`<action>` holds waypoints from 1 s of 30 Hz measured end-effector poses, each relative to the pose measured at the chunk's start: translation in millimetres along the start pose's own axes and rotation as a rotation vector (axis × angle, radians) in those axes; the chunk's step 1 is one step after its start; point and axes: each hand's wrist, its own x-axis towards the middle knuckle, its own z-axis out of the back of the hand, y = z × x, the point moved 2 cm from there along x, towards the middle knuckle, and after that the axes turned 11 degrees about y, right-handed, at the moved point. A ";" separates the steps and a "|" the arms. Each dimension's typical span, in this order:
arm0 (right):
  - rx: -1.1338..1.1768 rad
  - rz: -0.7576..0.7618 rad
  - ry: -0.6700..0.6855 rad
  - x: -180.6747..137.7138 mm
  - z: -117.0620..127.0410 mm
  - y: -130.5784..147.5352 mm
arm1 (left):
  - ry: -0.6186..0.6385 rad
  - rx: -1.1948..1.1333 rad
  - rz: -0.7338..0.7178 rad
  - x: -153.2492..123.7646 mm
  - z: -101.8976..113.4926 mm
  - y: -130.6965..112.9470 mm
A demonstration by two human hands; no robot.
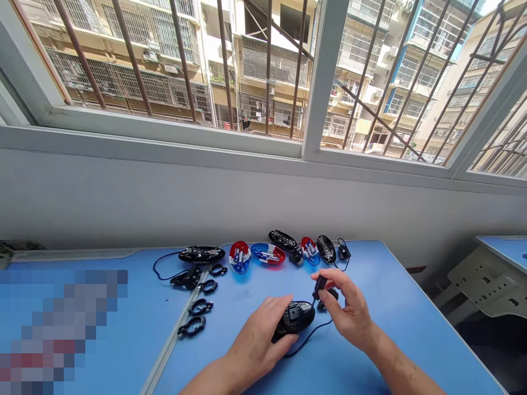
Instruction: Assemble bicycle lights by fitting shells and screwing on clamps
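Blue table (391, 307) under barred window. Left hand (257, 337) wraps black mouse (297, 317), pressing it to table to steady it. Right hand (349, 311) pinches small black part (320, 283) between thumb and forefinger, just above mouse's far end. Cable (317, 332) trails under right fingers. Spare shells (267, 253) in row beyond fingertips.
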 end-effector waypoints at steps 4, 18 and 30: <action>-0.025 -0.030 -0.016 -1.5 -4.6 -3.8 | 0.003 0.001 0.009 0.9 -0.1 -0.1; -0.031 0.014 0.016 -1.0 0.7 -0.7 | -0.004 0.017 0.000 0.2 0.3 -1.9; -0.076 0.008 -0.057 -0.9 1.5 -5.3 | -0.010 0.023 -0.022 -0.4 -5.4 4.1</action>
